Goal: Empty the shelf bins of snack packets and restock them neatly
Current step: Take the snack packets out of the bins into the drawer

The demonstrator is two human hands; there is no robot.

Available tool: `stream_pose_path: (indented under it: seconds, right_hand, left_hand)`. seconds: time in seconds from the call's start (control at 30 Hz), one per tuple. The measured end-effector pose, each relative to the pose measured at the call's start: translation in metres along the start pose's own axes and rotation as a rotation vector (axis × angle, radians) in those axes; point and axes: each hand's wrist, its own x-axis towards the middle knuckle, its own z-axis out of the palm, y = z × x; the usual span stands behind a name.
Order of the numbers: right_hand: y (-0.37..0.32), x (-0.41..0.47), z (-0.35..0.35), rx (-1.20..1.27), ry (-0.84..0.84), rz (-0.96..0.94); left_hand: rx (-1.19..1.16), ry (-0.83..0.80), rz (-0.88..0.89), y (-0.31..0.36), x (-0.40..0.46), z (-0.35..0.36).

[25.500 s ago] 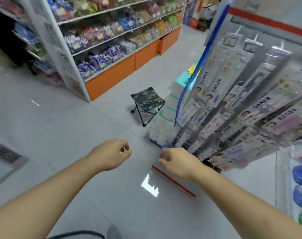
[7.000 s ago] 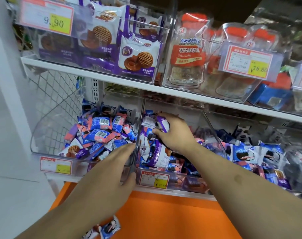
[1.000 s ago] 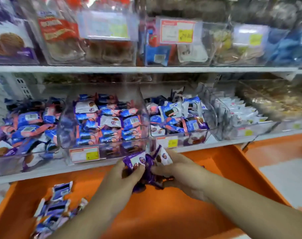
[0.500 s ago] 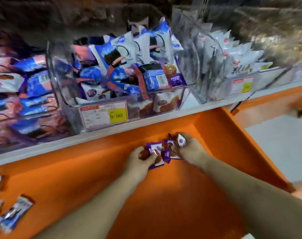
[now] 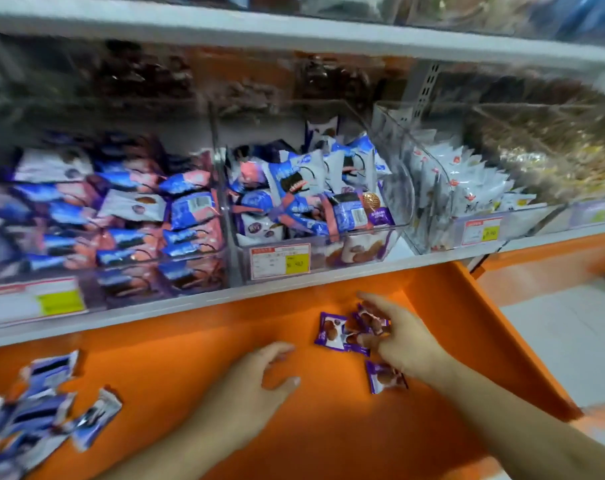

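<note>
Several small purple snack packets (image 5: 332, 332) lie on the orange ledge (image 5: 294, 427) below the shelf. My right hand (image 5: 398, 337) hovers over them with fingers spread and relaxed, its fingertips at the packets. One purple packet (image 5: 384, 377) lies just under my right wrist. My left hand (image 5: 256, 379) is open above the ledge to the left, holding nothing. Behind them, the clear middle bin (image 5: 315, 258) holds blue, pink and white packets.
A pile of blue and white packets (image 5: 41, 410) lies at the ledge's left end. A clear bin (image 5: 128, 271) of blue-pink packets stands left of the middle bin, and a bin (image 5: 460, 188) of white packets right. White shelf edge (image 5: 155, 310) overhangs the ledge; floor lies right.
Both hands were gripping the purple packets together; now the packets lie on the orange ledge. My left hand has let go and drawn back left, and my right hand has opened over them.
</note>
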Motion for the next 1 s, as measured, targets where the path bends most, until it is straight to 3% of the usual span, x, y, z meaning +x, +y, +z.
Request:
stream_pose_path:
  seconds: [0.2, 0.37, 0.53, 0.87, 1.0]
  right_hand:
    - [-0.131, -0.065, -0.01, 0.007, 0.003, -0.371]
    - [-0.237, -0.074, -0.006, 0.022, -0.026, -0.578]
    - [-0.324, -0.035, 0.023, -0.111, 0.113, -0.697]
    - [-0.366, 0.038, 0.074, -0.528, 0.327, -0.52]
    - [-0.366, 0.04, 0.073, -0.524, 0.407, -0.56]
  left_hand:
    - [0.081, 0.236, 0.176, 0.018, -0.092, -0.113]
    - [0.146, 0.5, 0.218, 0.015, -0.142, -0.208]
    - [0.303, 0.661, 0.153, -0.016, -0.145, -0.277]
    - [0.227, 0.655, 0.073, -0.037, -0.139, -0.298]
    - [0.215, 0.672, 0.09, -0.037, -0.142, -0.299]
